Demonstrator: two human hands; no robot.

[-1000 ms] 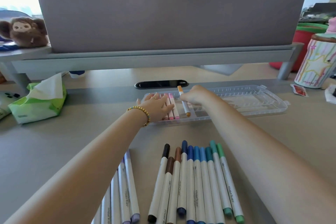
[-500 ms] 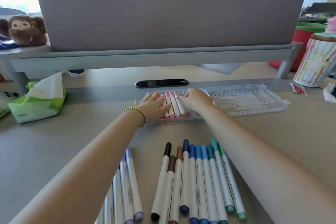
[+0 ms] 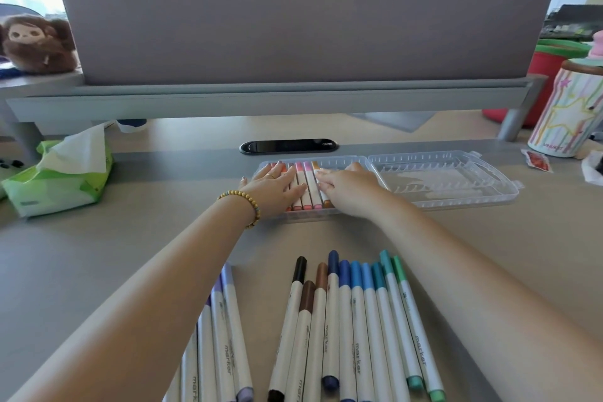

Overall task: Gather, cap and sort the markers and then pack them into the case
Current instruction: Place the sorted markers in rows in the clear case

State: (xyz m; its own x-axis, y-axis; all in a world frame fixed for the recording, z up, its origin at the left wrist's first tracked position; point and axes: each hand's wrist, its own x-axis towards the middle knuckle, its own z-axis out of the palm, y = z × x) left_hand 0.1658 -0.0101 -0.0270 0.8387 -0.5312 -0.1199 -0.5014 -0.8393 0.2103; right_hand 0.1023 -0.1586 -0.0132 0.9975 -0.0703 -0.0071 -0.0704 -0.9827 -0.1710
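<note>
Over the case, both hands lie flat.

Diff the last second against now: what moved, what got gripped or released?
The right hand laid the orange marker into the case beside the pink markers, let go, and now rests flat on the row. The left hand stayed pressed on them. The markers on the desk are unmoved.

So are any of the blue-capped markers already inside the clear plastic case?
No: the clear plastic case holds only pink and orange markers, while the blue-capped markers lie on the desk nearer the camera.
</note>
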